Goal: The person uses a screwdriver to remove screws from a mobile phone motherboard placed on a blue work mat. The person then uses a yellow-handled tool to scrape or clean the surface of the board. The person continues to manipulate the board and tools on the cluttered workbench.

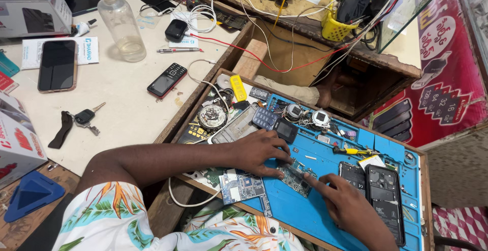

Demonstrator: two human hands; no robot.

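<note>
The pale worktop (pixel 122 86) fills the view from nine to twelve o'clock, and a blue repair mat (pixel 325 205) lies on a wooden tray from the centre out to four o'clock. Near the middle of the mat sits a small green circuit board (pixel 296 176). The left hand (pixel 260 152) comes in from eight o'clock and lies flat, fingers spread, its fingertips pressing down on the board's upper left edge. The right hand (pixel 351 210) comes from five o'clock, fingers loosely curled with the index finger stretched out to touch the board's right end; it pinches nothing. Just beside that hand at three o'clock lies an opened black phone (pixel 385 200), back cover off. At seven o'clock of the board lies a larger circuit board (pixel 241 186). Above, at one o'clock, rests a yellow-handled screwdriver (pixel 356 151). Far off at ten o'clock stands a clear plastic bottle (pixel 121 25), with a black keypad phone (pixel 166 80) below it.
</note>
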